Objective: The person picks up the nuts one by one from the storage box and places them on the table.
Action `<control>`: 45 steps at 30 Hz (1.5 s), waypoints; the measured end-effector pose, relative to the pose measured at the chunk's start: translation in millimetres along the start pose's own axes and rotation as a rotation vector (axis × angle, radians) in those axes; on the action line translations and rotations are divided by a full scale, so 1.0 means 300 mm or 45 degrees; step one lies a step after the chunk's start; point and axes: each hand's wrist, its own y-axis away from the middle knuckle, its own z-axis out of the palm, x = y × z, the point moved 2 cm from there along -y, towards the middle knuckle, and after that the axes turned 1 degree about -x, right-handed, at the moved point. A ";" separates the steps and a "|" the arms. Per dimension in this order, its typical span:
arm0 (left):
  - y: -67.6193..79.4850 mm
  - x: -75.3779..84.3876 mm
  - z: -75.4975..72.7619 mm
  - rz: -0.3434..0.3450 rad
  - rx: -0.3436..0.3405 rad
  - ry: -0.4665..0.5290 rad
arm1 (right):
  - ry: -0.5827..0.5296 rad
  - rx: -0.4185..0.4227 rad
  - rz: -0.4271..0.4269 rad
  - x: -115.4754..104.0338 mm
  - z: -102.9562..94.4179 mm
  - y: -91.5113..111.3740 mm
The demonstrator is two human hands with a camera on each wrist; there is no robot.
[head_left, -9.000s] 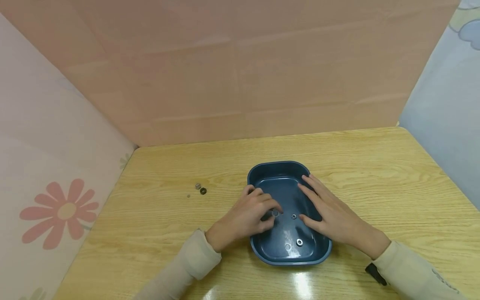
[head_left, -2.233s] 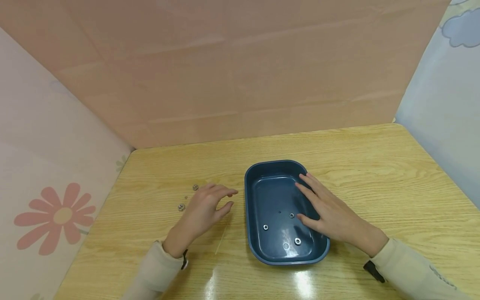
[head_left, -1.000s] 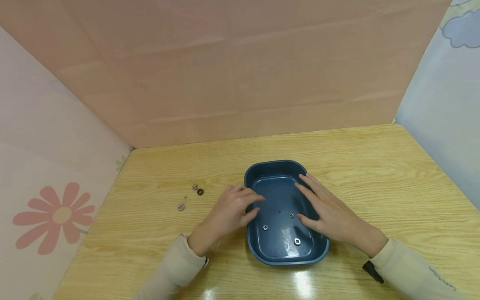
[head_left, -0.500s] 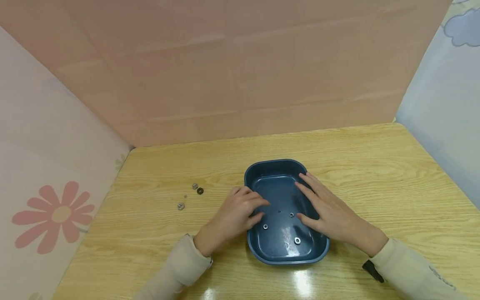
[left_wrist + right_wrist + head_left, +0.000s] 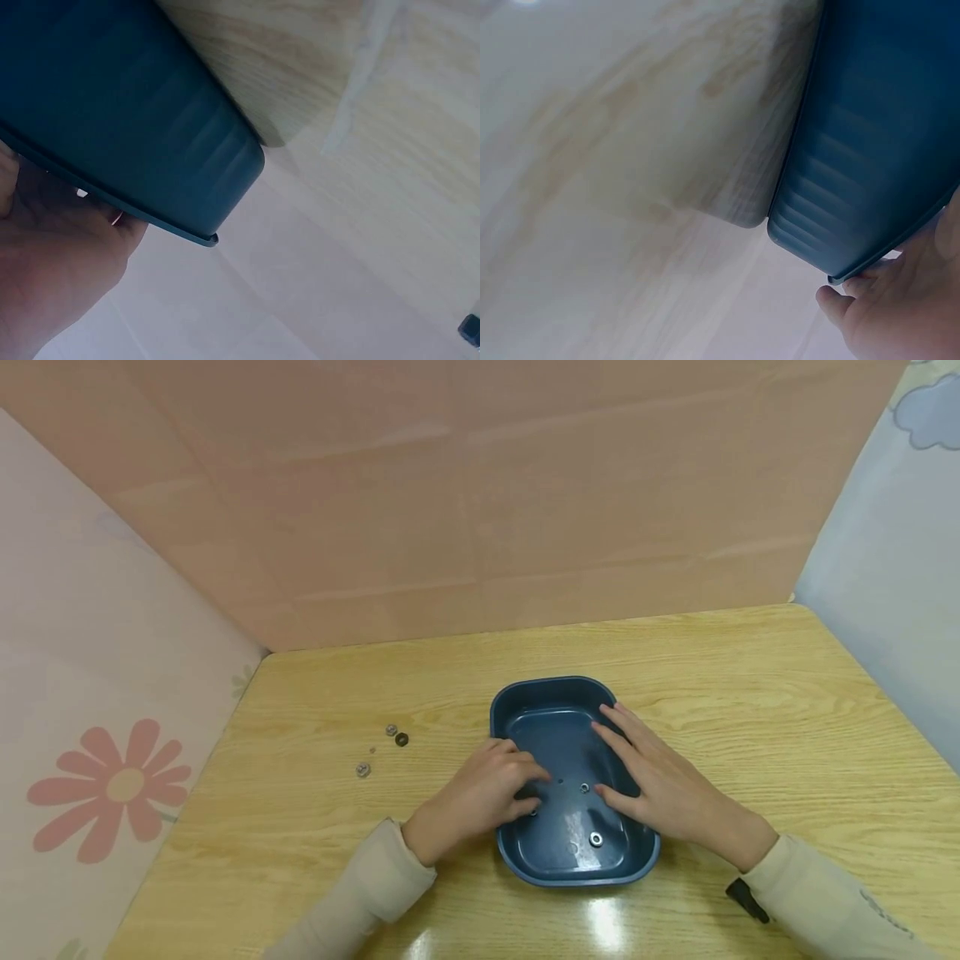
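Note:
A dark blue plastic bin (image 5: 577,883) stands on the wooden table. My left hand (image 5: 483,789) reaches over its left rim, fingers bent and thumb apart from the forefinger. By the thumb tip, a small metal nut (image 5: 533,812) is partly covered. Two other nuts lie on the bin floor, a small one (image 5: 585,787) and a larger one (image 5: 596,839). My right hand (image 5: 663,789) lies over the right rim with spread fingers, holding nothing. In the wrist views, the bin's outer wall (image 5: 150,120) hides most of the fingers of both hands.
Left of the bin on the table (image 5: 315,827) lie a silver nut (image 5: 392,729), a black nut (image 5: 402,739), another silver nut (image 5: 363,769) and a tiny bit (image 5: 372,749). A pinkish-brown panel (image 5: 480,510) rises behind the table, with pale walls at both sides.
From beside the nuts on the table, my left hand has moved right and into the bin, up to the left nut. One silver nut on the table was absent nine seconds ago. The right hand stays put.

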 end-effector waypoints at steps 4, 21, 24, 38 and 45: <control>-0.009 0.002 0.001 -0.029 -0.083 -0.003 | -0.003 -0.005 0.006 -0.001 0.000 0.000; -0.031 0.022 0.008 -0.136 -0.245 -0.104 | 0.029 0.073 -0.015 -0.001 0.009 -0.001; -0.034 0.025 0.010 -0.149 -0.259 -0.117 | 0.030 0.070 -0.018 -0.001 0.008 -0.002; -0.048 0.031 0.015 -0.168 -0.296 -0.137 | 0.038 0.083 -0.026 -0.003 0.006 -0.006; -0.045 0.020 0.024 -0.144 -0.253 -0.089 | 0.033 0.071 -0.026 -0.003 0.007 -0.005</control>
